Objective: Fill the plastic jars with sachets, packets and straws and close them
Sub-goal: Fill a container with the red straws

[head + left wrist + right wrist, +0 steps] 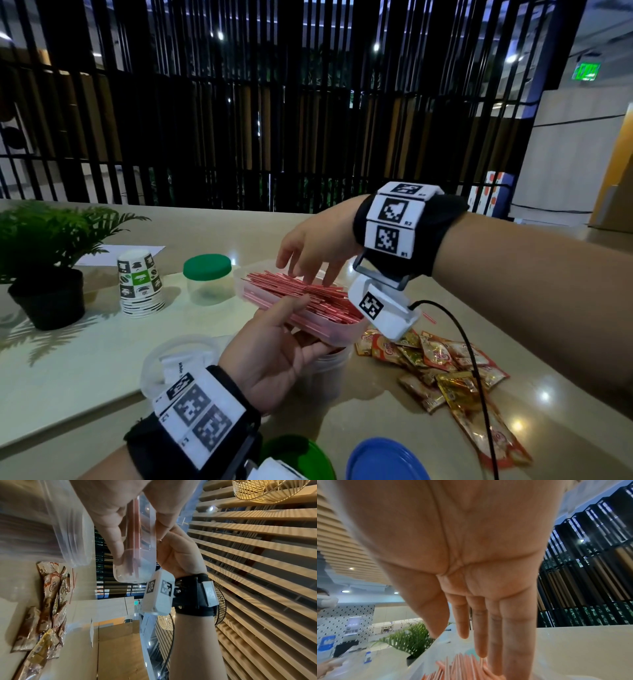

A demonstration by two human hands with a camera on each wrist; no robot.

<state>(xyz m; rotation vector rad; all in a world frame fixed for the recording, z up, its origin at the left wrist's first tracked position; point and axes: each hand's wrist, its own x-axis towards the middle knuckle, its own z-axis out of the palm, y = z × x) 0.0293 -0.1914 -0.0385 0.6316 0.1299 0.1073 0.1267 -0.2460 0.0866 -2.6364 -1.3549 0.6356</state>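
Dark vertical slats back a pale bench (85,359). Above it, a clear tray (329,337) of red straws (308,298) is tilted over an open plastic jar (330,363), which stands on the bench. The left hand (274,356) holds the tray from below, thumb curled over its near rim, its grip clamped on the plastic. The right hand (315,250) hovers over the straws, fingers straight and spread apart, tips touching them. Sachets (445,370) lie scattered to the right. Behind the tray stands a green-lidded jar (207,279), beside stacked paper cups (140,282) and a potted plant (48,260). A blue lid (387,460) lies nearest.
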